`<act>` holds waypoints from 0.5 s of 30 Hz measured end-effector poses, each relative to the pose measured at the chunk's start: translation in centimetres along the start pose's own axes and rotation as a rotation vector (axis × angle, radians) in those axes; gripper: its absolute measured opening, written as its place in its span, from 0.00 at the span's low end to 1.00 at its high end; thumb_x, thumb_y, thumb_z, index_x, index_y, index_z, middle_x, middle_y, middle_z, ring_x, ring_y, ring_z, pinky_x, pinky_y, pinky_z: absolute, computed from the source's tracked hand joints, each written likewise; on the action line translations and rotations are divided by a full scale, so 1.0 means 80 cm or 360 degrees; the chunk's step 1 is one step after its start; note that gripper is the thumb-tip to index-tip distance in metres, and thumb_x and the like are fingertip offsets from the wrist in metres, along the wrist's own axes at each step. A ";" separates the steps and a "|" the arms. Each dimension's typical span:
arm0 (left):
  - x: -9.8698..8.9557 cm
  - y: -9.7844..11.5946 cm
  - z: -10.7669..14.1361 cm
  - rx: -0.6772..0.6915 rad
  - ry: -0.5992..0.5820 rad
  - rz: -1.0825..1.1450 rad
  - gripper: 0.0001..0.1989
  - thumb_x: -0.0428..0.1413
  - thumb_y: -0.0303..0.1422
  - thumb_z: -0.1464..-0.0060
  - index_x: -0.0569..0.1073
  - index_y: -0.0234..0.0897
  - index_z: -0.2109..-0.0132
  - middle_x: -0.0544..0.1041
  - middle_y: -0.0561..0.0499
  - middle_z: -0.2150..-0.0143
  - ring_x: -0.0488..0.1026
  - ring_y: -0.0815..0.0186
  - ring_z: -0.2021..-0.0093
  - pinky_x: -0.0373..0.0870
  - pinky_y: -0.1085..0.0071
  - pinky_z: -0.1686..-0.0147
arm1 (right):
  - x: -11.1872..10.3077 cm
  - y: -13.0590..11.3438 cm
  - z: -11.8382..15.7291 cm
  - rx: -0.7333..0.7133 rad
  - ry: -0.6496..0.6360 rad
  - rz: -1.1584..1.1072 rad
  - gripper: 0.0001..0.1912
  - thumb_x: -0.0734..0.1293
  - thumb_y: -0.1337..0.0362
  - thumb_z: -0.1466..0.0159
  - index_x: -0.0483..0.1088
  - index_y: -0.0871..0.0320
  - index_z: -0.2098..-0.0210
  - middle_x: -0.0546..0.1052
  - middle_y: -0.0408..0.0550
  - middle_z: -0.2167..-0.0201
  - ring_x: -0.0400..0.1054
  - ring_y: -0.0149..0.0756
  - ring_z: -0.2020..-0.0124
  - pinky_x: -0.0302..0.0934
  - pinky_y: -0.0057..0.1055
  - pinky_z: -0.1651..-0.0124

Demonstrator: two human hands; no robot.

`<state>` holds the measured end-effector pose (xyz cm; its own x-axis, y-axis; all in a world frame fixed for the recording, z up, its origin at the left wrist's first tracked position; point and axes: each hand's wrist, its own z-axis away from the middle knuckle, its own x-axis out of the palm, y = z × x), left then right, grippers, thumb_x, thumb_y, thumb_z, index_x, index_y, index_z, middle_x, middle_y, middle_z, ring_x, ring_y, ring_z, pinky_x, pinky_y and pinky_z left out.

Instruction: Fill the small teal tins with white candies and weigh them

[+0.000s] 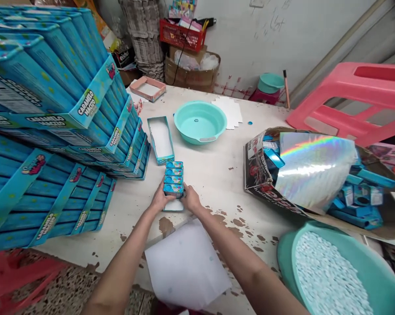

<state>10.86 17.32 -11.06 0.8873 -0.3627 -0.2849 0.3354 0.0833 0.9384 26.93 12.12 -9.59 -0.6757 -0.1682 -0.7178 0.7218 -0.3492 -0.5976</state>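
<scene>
A row of several small blue candy boxes [174, 179] stands in a shallow display tray [174, 207], whose white bottom shows at the near end. My left hand [160, 197] grips the nearest box from the left side, its thumb across the front. From the right, my right hand [191, 198] holds the same end of the row. Some fingertips are hidden behind the boxes. Just beyond the row lies a stack of open blue-edged trays [161, 136] with white insides.
Tall stacks of filled blue display boxes [86, 105] rise at left. A turquoise basin [200, 124] sits behind. At right are a carton [263, 175] of blue boxes and a tub [287, 253] of pale candies. A translucent sheet [187, 267] lies in front, and a pink stool [342, 94] stands behind.
</scene>
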 end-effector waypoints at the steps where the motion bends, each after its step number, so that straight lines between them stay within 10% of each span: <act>1: -0.007 -0.002 0.002 -0.0035 -0.0016 0.0043 0.51 0.65 0.29 0.64 0.50 0.40 0.34 0.70 0.44 0.45 0.69 0.56 0.46 0.63 0.59 0.45 | 0.004 -0.005 0.000 -0.0009 -0.0014 -0.0011 0.38 0.64 0.73 0.47 0.54 0.55 0.38 0.70 0.52 0.53 0.68 0.43 0.54 0.59 0.30 0.56; 10: -0.076 -0.007 0.026 -0.0301 0.0294 -0.0240 0.45 0.65 0.34 0.63 0.56 0.37 0.38 0.74 0.43 0.51 0.73 0.57 0.53 0.68 0.60 0.51 | 0.022 -0.041 -0.034 -0.0222 -0.0386 -0.0271 0.35 0.69 0.60 0.43 0.55 0.52 0.38 0.72 0.46 0.50 0.67 0.37 0.51 0.60 0.29 0.50; 15: -0.080 0.004 0.109 -0.0445 0.0325 -0.0873 0.30 0.54 0.45 0.49 0.63 0.35 0.43 0.71 0.39 0.49 0.69 0.55 0.49 0.64 0.59 0.50 | -0.020 -0.007 -0.008 -0.0395 -0.0647 -0.0208 0.36 0.74 0.51 0.51 0.66 0.54 0.45 0.72 0.50 0.50 0.67 0.45 0.50 0.60 0.35 0.50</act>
<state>2.51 11.55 -7.23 0.5967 -0.2399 -0.7658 0.8025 0.1847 0.5674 27.69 13.12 -8.36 -0.7311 -0.5010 -0.4631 0.6076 -0.1694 -0.7760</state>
